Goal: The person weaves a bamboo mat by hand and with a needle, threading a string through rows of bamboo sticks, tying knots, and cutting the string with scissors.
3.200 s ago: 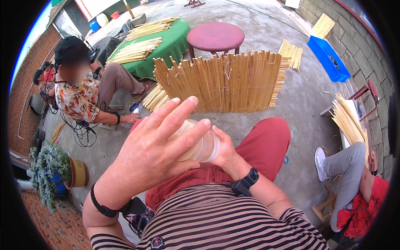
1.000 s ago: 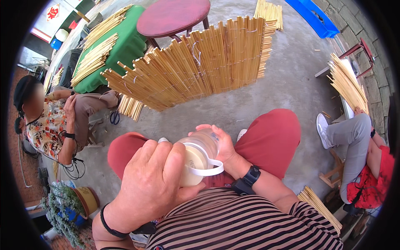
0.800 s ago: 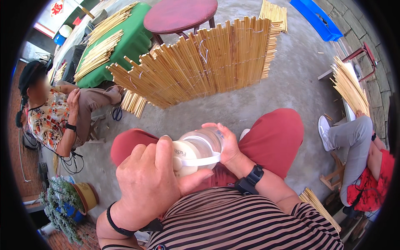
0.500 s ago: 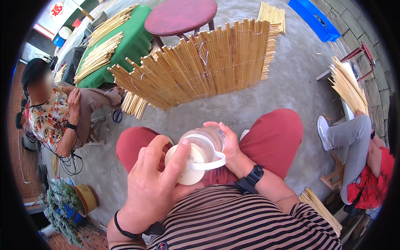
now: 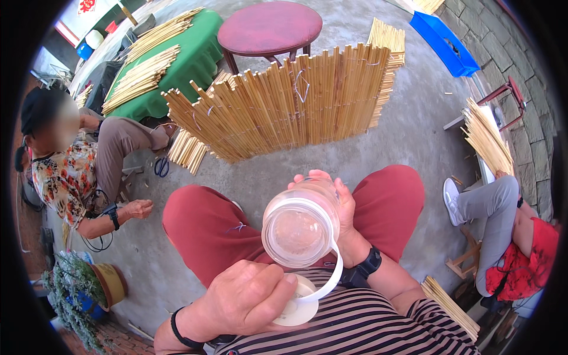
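Observation:
My right hand (image 5: 348, 220) is wrapped round a clear plastic jar (image 5: 299, 231), tilted so that its open mouth faces me above my lap. Below the mouth my left hand (image 5: 245, 299) grips a cream round lid (image 5: 303, 306), fingers curled at its edge. A white strap (image 5: 336, 273) runs between the lid and the jar's neck. The inside of the jar looks see-through; I cannot make out any contents. A bit of pale string (image 5: 238, 226) lies on my left trouser leg.
Ahead, a screen of tied bamboo sticks (image 5: 284, 100) stands on the concrete before a red round stool (image 5: 269, 26). Left are a green-covered table (image 5: 201, 47), scissors (image 5: 161, 167), a seated person (image 5: 65, 171) and a potted plant (image 5: 109, 284). Another person (image 5: 494, 201) sits right.
The lid has come off the jar's mouth and moved down toward me with my left hand. The mouth now shows open. The person on the left has extended a hand forward.

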`<state>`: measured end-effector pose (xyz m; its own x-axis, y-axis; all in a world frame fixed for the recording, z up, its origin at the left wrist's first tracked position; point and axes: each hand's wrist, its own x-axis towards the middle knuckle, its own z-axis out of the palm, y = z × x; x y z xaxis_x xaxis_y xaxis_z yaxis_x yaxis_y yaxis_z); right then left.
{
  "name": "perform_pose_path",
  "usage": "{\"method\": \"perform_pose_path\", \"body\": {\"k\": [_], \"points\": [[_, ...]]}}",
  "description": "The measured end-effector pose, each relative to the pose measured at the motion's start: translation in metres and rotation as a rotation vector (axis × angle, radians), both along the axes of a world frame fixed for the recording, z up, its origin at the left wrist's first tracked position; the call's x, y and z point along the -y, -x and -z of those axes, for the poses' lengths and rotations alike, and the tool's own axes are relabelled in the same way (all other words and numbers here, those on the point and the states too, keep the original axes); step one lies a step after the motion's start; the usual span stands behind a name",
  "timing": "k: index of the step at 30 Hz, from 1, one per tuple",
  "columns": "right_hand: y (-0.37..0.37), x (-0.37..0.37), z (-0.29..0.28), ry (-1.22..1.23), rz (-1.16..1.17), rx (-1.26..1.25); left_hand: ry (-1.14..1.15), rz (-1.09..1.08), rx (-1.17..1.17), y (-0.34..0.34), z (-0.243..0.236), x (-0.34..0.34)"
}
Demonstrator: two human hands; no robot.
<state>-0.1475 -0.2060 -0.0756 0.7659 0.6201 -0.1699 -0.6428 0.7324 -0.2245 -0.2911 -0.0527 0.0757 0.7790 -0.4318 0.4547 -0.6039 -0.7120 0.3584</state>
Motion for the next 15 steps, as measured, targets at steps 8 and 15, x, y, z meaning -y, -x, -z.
{"method": "perform_pose_path", "body": {"k": [8, 15], "points": [[0.005, -0.004, -0.067, -0.057, -0.082, 0.007, -0.059, 0.092, 0.353, -0.01, 0.012, 0.027], [0.001, 0.004, -0.078, -0.243, -0.128, 0.182, 0.144, 0.272, 0.509, 0.024, 0.044, 0.053]]}}
